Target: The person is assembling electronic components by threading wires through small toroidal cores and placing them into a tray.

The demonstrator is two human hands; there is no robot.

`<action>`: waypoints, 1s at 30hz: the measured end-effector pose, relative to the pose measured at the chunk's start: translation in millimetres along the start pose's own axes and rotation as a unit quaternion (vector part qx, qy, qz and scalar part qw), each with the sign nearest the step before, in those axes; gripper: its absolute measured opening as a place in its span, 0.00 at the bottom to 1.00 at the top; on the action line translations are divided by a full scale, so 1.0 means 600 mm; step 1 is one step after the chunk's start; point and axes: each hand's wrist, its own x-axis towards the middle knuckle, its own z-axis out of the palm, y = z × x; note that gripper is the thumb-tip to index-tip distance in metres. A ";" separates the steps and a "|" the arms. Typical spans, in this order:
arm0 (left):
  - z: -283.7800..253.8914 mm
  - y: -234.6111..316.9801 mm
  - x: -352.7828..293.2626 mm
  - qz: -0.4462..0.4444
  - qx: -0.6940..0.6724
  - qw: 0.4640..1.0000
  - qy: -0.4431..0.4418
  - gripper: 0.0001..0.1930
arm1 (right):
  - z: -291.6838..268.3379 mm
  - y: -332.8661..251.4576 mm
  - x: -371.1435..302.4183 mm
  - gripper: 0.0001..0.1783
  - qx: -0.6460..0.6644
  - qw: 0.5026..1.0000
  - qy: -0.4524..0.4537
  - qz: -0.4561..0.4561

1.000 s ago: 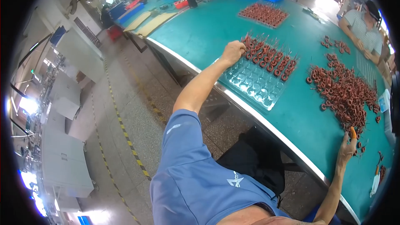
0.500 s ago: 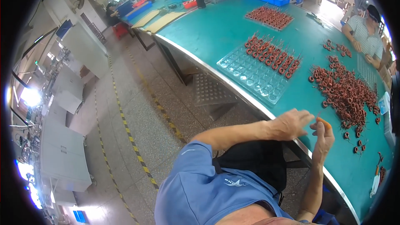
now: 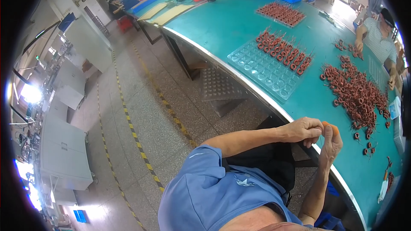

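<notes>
Reddish-brown rings [image 3: 355, 92] with thin leads: loose heap at right on green table [image 3: 205, 30]; more in rows along the far part of a clear tray [image 3: 257, 66]. Step in hand, by judgement: fine finger work at the table edge. Left hand [image 3: 305, 130] and right hand [image 3: 331, 145] meet, fingertips narrowed; cannot tell what they hold. Next move probably calls for light, steady fingertips. Room: striped floor tape [image 3: 135, 139], grey cabinet [image 3: 64, 145], co-worker [image 3: 379, 38] at right.
</notes>
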 end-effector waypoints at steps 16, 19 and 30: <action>0.013 -0.043 0.009 -0.016 -0.101 0.976 0.192 0.09 | 0.014 0.005 0.014 0.18 -0.080 0.996 -0.003 0.044; 0.000 -0.047 0.012 0.005 -0.063 0.987 0.150 0.08 | 0.029 -0.001 -0.003 0.17 -0.046 0.997 0.043 0.038; -0.015 0.011 0.002 0.041 0.029 0.991 0.127 0.10 | 0.025 -0.065 0.009 0.11 -0.140 0.981 0.064 -0.115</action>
